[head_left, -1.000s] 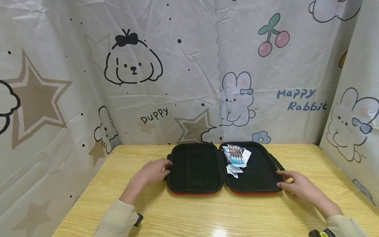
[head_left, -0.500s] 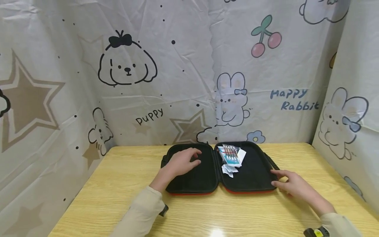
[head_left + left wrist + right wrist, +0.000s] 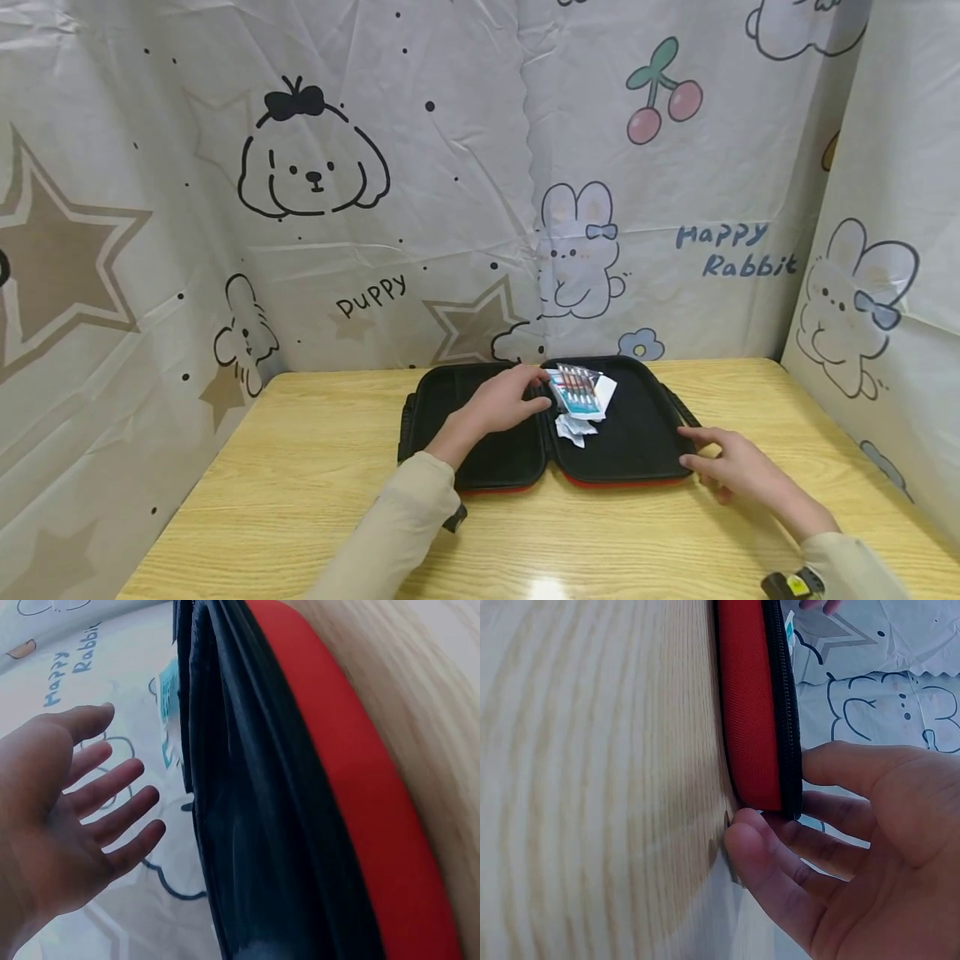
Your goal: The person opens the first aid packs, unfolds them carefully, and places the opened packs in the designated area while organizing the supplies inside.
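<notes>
A black zippered case with red outer sides lies unfolded, its two halves side by side. A clear packet of several thin sticks on a teal-and-white backing sits in the right half, over white paper. Below the packet is a crumpled white wrapper. My left hand hovers over the left half near the hinge, fingertips right by the packet; in the left wrist view its fingers spread loosely around nothing. At the case's right near corner, my right hand holds the rim between thumb and curled fingers.
The case stands near the back of a light wooden table, close to a patterned cloth backdrop. More cloth hangs at both sides. A black strap handle sticks out at the case's right side, and a black loop at its left.
My left hand has left the case's left edge and moved right, over the left half, to the packet. My right hand stays at the right corner. The head view has shifted slightly.
</notes>
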A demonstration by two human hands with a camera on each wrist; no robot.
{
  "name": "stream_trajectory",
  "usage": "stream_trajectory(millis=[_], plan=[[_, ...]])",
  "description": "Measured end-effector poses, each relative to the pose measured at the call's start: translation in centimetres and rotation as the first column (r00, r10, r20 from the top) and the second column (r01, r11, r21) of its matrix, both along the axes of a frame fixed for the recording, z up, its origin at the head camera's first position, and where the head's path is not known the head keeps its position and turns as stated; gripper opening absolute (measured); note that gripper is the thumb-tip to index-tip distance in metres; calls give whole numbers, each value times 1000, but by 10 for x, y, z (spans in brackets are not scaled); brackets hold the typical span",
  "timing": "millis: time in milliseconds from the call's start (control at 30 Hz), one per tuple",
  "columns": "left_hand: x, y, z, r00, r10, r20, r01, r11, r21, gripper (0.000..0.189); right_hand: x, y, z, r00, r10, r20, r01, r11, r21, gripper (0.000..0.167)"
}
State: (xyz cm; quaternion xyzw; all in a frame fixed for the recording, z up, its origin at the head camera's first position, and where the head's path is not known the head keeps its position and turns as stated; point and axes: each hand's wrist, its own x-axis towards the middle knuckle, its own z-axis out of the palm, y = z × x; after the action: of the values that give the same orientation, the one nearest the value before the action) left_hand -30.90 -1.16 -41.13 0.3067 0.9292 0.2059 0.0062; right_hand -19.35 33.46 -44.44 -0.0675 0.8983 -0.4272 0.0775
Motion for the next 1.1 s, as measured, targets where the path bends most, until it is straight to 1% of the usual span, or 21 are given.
stream_trajectory(millis=[233,300,433,533,633,767,833,933,1100], plan=[[-6,19,-1,999,-1,-37,1,1000,-17,46,1,-2,1,1000,-4,22,4,1000,-9,64],[-7,23,-1,999,-2,-41,2,1000,-11,48,0,-2,2,1000,-3,25,4,1000,-10,64],[-9,33,-4,999,-7,-39,8,1000,5,54,1,-3,3,1000,7,20,-7,1000,-11,63],[-9,40,-8,999,3,-34,-3,1000,-2,54,1,-3,4,1000,8,20,-8,1000,-7,63],[-9,46,-12,999,24,-38,-26,998,-51,55,2,-3,2,1000,15,26,-15,1000,-5,63],[-8,51,-18,998,32,-48,-38,992,-123,57,2,-3,0,999,13,30,-13,1000,-8,62],[-8,52,-19,998,35,-50,-41,989,-140,57,2,-3,0,999,8,31,-8,1000,-9,62],[-8,52,-19,998,40,-47,-47,986,-159,55,2,-2,-1,1000,6,30,-6,1000,-7,62],[-7,54,-15,998,32,-49,-43,973,-228,52,1,-1,0,1000,9,13,-9,1000,0,63]])
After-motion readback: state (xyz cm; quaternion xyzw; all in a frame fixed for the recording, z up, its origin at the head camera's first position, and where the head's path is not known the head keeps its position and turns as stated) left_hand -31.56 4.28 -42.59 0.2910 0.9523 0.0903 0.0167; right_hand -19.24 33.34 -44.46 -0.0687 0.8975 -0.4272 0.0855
